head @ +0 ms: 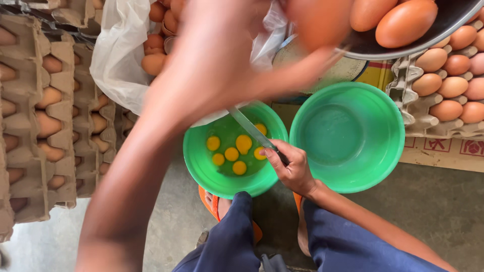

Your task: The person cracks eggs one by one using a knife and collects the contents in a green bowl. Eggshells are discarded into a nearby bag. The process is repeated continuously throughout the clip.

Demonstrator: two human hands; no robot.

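Left hand (222, 55), blurred and nearest the lens, is closed around a brown egg (320, 20) above the bowls. Right hand (292, 168) grips a knife (252, 128) over the green bowl (201, 166) of yolks (232, 153); another green bowl (383, 166) sits beside it.

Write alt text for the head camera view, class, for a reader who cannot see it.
A person's left hand reaches up towards a metal bowl of brown eggs, while the right hand holds a metal knife over a green plastic bowl holding several raw yolks. An empty green plastic bowl sits beside it, among cardboard egg trays.
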